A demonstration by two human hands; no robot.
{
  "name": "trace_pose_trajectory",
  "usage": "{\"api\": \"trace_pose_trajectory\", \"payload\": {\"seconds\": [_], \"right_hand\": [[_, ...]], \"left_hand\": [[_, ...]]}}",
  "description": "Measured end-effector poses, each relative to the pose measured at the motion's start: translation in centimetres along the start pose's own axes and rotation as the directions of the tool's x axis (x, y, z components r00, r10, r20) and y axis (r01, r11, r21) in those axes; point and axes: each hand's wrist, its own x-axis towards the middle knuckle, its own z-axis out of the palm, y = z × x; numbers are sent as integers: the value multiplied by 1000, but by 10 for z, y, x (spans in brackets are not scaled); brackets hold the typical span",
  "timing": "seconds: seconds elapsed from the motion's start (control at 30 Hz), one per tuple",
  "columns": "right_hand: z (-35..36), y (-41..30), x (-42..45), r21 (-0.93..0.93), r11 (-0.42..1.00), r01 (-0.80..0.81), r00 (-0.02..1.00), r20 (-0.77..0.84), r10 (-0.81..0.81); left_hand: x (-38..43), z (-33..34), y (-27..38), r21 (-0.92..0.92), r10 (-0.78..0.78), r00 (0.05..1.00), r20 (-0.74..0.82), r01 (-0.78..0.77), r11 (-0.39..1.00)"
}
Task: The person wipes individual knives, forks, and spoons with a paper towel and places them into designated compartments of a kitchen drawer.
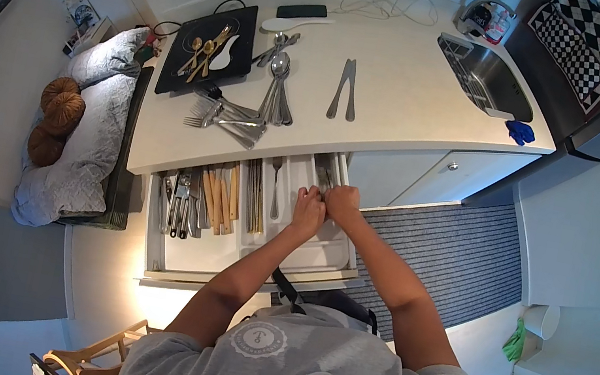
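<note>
My left hand [309,211] and my right hand [342,202] meet over the right side of a pulled-out drawer [248,257], fingers curled. They are at the front of a narrow compartment of the white cutlery tray [318,257], where some metal cutlery [326,171] shows behind them. My fingers hide whatever may be between them. One fork [275,186] lies in a compartment left of my hands. Further left in the drawer are thin metal chopsticks [255,198], wooden-handled utensils [220,197] and black-handled tools [182,206].
On the counter [404,73] above the drawer lie two table knives [351,94], a pile of forks [227,120], spoons [277,87] and a black cooktop [176,69] bearing gold cutlery [206,50]. A sink [497,77] and blue cloth [520,132] are at right. The counter edge overhangs the drawer.
</note>
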Motion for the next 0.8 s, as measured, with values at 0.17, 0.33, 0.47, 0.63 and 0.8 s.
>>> {"api": "trace_pose_trajectory", "payload": {"seconds": [0.17,0.33,0.47,0.63,0.8], "right_hand": [[-14,33,-5,588,797,-135,988,19,154],[-39,70,-37,948,-304,-99,963,168,210],[-38,59,-48,957,-291,10,993,25,114],[-29,67,-66,947,-319,31,975,42,220],[-26,60,-60,964,-265,30,951,54,305]], "left_hand": [[38,-24,-9,-206,-85,994,65,96,974],[166,-52,-31,-303,-173,932,-318,73,950],[223,-24,-71,-29,-143,894,-424,145,989],[267,-35,-71,-65,-358,933,34,360,931],[255,-48,-82,-16,-451,893,5,451,893]]}}
